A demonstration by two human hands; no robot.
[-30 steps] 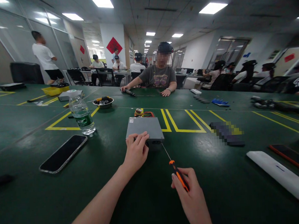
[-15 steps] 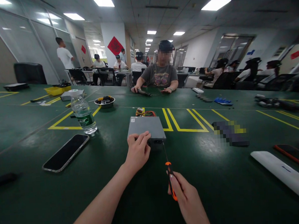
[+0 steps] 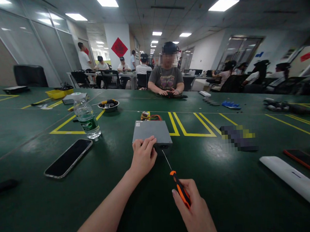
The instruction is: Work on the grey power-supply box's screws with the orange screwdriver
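Observation:
A grey metal computer power supply lies on the green table, its bundle of coloured wires at the far side. My left hand holds the box at its near left corner, fingers bent over the top; the thumb is mostly hidden. In my right hand is an orange and black screwdriver, gripped by the handle. Its thin shaft points up and left, and the tip is at the near face, below the power socket. Whether the tip touches the box I cannot tell.
Left of the box are a water bottle, a phone and a metal bowl of small items. A long white device lies at the right. Across the table a person sits with both hands on a dark object.
My right hand has tilted the screwdriver, and its tip has moved left from the near right corner to under the socket. My left hand and the power supply stay put.

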